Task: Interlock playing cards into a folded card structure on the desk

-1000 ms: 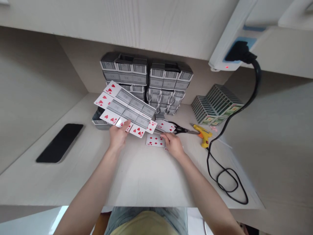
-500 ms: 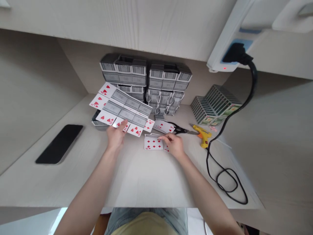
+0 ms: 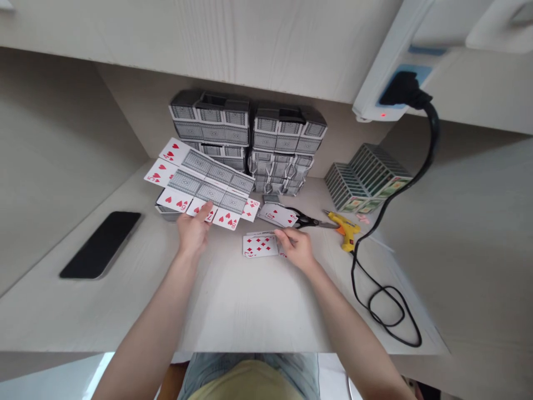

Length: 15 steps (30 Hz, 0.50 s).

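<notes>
My left hand (image 3: pixel 194 226) is closed on a panel of joined playing cards (image 3: pixel 210 183), thumb on top. Its middle shows grey patterned backs, with heart faces along the left and near edges and a diamond card at the right corner. My right hand (image 3: pixel 295 246) pinches the right end of a playing card (image 3: pixel 263 233), seen almost edge-on. Just below that card lies a seven of diamonds (image 3: pixel 260 247) on the desk, and another card is partly hidden under my right fingers. Behind this hand are loose cards with a two of hearts (image 3: pixel 278 215) on top.
Grey structures built from cards (image 3: pixel 212 119) stand against the back wall. Black scissors (image 3: pixel 308 221), a yellow glue gun (image 3: pixel 345 229) with a looping black cord (image 3: pixel 385 289), and green-striped card blocks (image 3: pixel 362 178) are at right. A phone (image 3: pixel 101 244) lies left. A shelf with a power strip (image 3: pixel 370 105) overhangs the desk.
The card in my right hand has tilted up, and a seven of diamonds now shows where a six of diamonds was. The panel in my left hand has shifted slightly left.
</notes>
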{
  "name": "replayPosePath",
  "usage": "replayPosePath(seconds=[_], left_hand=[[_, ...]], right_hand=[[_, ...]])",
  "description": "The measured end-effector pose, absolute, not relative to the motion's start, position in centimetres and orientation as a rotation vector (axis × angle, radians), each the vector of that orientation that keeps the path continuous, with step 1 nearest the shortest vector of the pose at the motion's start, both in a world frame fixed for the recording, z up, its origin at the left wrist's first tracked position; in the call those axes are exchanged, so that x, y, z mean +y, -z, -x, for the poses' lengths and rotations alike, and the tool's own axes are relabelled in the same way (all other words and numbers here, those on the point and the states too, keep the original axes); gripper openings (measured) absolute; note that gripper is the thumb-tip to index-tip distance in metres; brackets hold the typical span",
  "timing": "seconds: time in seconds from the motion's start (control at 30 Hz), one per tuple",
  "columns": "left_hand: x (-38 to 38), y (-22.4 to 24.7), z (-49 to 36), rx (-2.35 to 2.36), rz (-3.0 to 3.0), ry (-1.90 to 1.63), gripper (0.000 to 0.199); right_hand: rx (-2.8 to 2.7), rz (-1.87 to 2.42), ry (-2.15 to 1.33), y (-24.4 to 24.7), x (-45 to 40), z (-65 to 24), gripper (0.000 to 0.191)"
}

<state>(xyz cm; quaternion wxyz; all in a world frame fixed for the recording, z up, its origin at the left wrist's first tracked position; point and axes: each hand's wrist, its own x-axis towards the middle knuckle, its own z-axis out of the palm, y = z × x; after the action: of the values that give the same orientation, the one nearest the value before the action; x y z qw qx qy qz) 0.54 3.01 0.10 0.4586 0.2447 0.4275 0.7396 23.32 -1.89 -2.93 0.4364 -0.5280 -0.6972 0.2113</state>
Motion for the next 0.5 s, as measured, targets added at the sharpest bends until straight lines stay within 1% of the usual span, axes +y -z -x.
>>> replayPosePath(seconds=[0.17,0.3,0.4,0.5], left_hand=[[3.0,-0.3,-0.5,1.069,-0.593,-1.816,0.03],[3.0,-0.2,-0.4,1.069,-0.587,-1.818,0.028],[3.0,-0.2,-0.4,1.063,-0.596,-1.817,0.027],[3.0,-0.2,-0.3,1.062,-0.602,-1.812,0.029]], right_hand=[[-1.51,1.424,-0.419,3.5,-1.5,-23.6,0.035],[-1.307,1.428,-0.302,3.6,-1.1,-24.3,0.035],[-1.34,1.418,-0.225,3.6,-0.7,-24.8,0.035],[-1.551,1.408,-0.197,3.9,-0.3,-25.1,0.033]])
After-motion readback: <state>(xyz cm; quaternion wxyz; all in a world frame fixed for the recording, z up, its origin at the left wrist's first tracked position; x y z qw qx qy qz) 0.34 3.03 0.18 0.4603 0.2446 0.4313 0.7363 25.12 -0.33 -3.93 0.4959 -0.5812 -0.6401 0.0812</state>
